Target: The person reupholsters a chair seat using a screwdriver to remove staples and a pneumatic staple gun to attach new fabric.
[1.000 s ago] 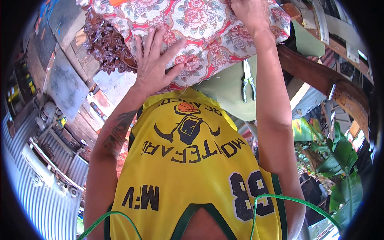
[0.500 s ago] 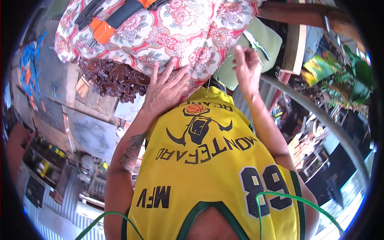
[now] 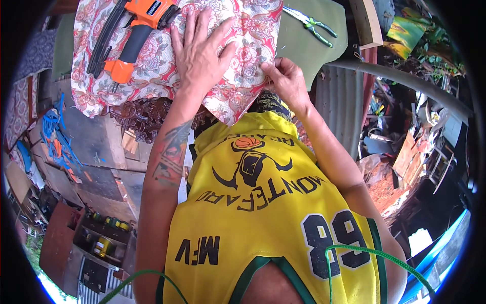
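A floral fabric [image 3: 248, 38] in red, white and grey is spread over a padded piece, with one corner hanging towards me. My left hand [image 3: 200, 55] lies on it with fingers spread, pressing from above. At the fabric's right edge, my right hand [image 3: 287, 81] pinches the cloth between thumb and forefinger; its other fingers are curled in. Left of my left hand rests an orange and black staple gun [image 3: 139, 40] on the cloth. Dark brown carved wood [image 3: 144, 119] shows below the fabric's near edge.
Green-handled pliers [image 3: 311, 26] lie on an olive-green surface [image 3: 298, 53] at the right. A grey pipe [image 3: 400, 76] curves past it, near leafy plants [image 3: 430, 40]. Blue strips [image 3: 55, 131] sit at the left, and a shelf with cans [image 3: 104, 245] stands lower left.
My left hand has moved farther up onto the fabric, fingers still spread. My right hand has left the spot beside the pliers and taken hold of the fabric's edge. The view has shifted.
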`<action>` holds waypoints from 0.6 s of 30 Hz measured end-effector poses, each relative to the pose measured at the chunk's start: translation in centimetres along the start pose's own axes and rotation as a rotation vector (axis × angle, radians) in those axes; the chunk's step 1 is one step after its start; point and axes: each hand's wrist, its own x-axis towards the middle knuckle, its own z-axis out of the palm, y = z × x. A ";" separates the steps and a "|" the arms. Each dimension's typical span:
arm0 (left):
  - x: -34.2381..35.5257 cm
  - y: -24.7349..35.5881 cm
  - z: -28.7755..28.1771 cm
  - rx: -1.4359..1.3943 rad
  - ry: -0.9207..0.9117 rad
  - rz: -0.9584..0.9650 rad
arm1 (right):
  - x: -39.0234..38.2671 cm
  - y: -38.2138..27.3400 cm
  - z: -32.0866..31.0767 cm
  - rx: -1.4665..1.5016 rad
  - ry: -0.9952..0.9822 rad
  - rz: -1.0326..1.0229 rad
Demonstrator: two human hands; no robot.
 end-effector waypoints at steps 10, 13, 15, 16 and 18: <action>-0.7 1.0 -0.1 -0.141 -0.011 -0.075 | -0.8 -0.7 0.0 0.203 -0.009 0.035; -1.0 1.6 0.1 -0.134 0.003 -0.131 | -1.1 -1.3 0.3 0.193 0.004 0.033; -1.0 2.0 0.1 -0.129 0.011 -0.156 | -1.1 -1.2 0.4 0.194 0.019 0.035; -0.9 2.2 0.1 -0.106 0.006 -0.171 | -1.0 -1.1 0.4 0.211 0.014 0.046; -0.9 2.2 0.2 -0.083 0.000 -0.187 | -0.7 -0.8 0.3 0.226 0.008 0.060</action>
